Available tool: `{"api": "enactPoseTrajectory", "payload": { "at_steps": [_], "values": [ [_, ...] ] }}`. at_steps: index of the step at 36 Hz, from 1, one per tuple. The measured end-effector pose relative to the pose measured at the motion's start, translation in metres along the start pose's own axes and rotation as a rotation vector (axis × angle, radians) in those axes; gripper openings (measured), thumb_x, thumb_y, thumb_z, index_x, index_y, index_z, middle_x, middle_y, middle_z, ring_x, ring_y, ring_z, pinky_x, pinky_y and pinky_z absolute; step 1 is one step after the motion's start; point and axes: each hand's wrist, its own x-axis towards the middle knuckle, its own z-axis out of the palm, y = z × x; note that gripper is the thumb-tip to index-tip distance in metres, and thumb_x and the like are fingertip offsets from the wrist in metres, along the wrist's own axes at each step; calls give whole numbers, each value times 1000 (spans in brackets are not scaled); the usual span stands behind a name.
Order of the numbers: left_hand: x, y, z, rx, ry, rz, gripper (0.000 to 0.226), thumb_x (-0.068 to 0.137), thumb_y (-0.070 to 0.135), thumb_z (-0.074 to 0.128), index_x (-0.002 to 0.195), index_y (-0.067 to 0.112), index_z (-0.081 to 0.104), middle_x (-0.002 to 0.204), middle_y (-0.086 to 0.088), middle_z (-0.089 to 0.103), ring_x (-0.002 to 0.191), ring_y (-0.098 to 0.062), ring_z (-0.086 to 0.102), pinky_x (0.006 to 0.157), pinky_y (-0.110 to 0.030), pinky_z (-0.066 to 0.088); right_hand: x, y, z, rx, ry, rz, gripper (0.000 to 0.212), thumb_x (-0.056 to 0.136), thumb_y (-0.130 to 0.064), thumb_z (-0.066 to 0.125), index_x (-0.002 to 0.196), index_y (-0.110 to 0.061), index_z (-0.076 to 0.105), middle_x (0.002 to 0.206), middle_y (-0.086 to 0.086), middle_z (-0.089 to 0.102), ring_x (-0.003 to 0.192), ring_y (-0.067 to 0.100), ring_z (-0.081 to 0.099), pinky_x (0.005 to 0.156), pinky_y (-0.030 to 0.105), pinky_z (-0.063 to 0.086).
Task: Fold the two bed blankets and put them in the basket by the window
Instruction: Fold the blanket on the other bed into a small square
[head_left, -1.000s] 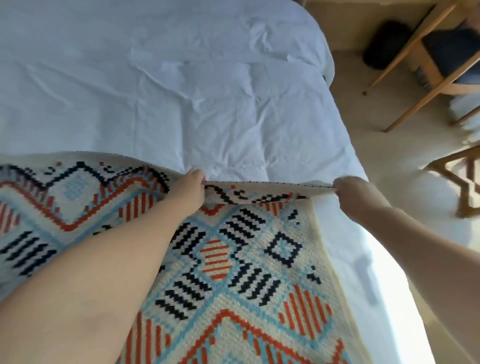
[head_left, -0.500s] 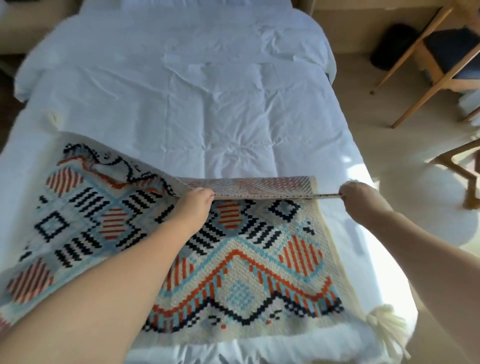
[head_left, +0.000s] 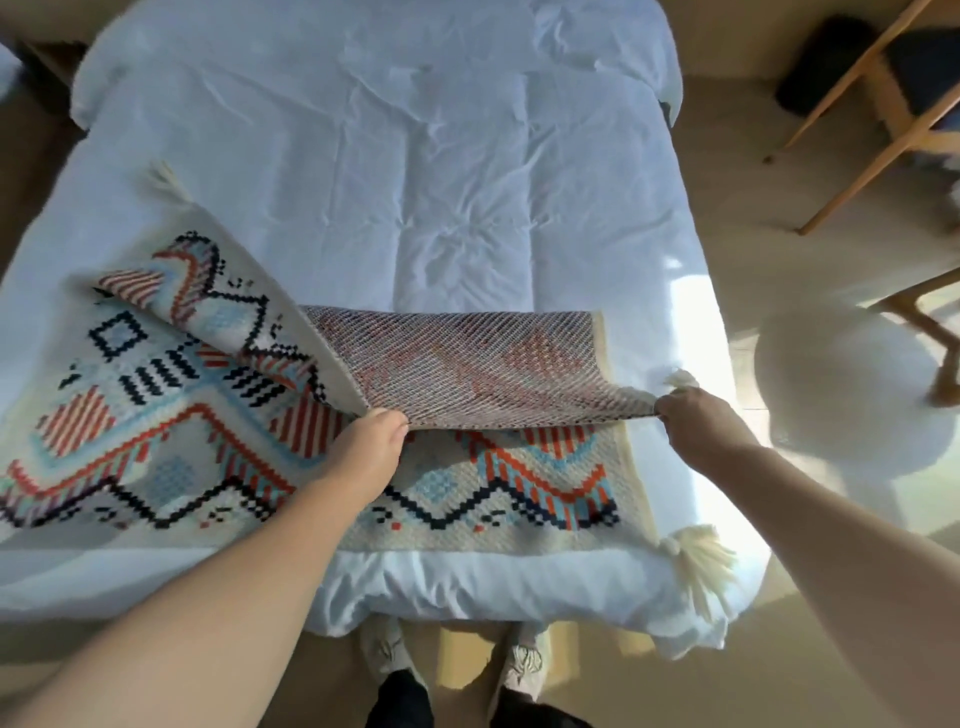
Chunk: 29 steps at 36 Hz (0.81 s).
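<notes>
- I see the wide bed under its creased white duvet (head_left: 415, 171) filling most of the view; it serves as the flat surface for folding, and I stand at its foot end.
- The patterned woven blanket in cream, orange-red, pale blue and black (head_left: 171, 447) lies across the near part of the bed. Its far edge is lifted and doubled toward me, so the dull reverse side (head_left: 467, 364) faces up on the right half, while the left part sags in a loose fold, since nothing holds that side.
- I judge this to be the first halving fold, the raised edge meant to meet the near hem. I cannot see a second blanket or the basket.
- My left hand (head_left: 371, 449) pinches the raised edge near its middle, thumb on top.
- My right hand (head_left: 696, 418) is closed on the right corner of the same edge, just beside a cream tassel (head_left: 681, 379). The two grips keep the edge taut between them, so it should come down straight.
- Another cream tassel (head_left: 698, 558) hangs off the near right corner.
</notes>
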Motion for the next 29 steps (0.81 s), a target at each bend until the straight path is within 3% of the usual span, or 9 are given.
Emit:
{"api": "enactPoseTrajectory", "payload": {
  "at_steps": [10, 17, 22, 25, 29],
  "values": [
    [-58, -15, 44, 12, -126, -30, 29, 101, 20, 37, 74, 14, 45, 82, 1, 45, 73, -23, 50, 68, -41, 43, -60, -14, 38, 11, -117, 63, 25, 88, 4, 44, 92, -1, 68, 97, 19, 67, 87, 34, 65, 72, 33, 47],
    [-64, -51, 104, -50, -148, -66, 24, 99, 10, 43, 86, -1, 59, 92, -8, 53, 82, -29, 54, 76, -42, 45, -78, -26, 92, 26, -249, 91, 27, 86, 4, 43, 96, -4, 66, 98, 18, 65, 94, 35, 65, 80, 38, 51],
    [-64, -76, 139, -95, -135, -75, 18, 93, 1, 52, 98, -6, 69, 115, -16, 63, 101, -32, 61, 91, -39, 47, -83, -34, 126, -22, -342, 148, 30, 96, -8, 36, 107, -8, 64, 117, 12, 64, 105, 30, 61, 86, 34, 48],
    [-62, -74, 143, 10, -142, -40, 25, 96, 8, 49, 111, 1, 69, 131, -8, 59, 115, -29, 56, 99, -37, 43, -81, -40, 135, -116, -382, 133, 33, 98, -10, 36, 119, -12, 62, 124, 6, 62, 112, 25, 60, 84, 32, 48],
    [-67, -64, 133, 23, -192, -98, 34, 96, 7, 42, 124, 7, 62, 144, 4, 48, 122, -24, 52, 99, -38, 43, -81, -46, 138, -169, -394, 104, 34, 90, -8, 40, 111, -18, 65, 116, 1, 65, 105, 23, 64, 82, 35, 51]
  ]
}}
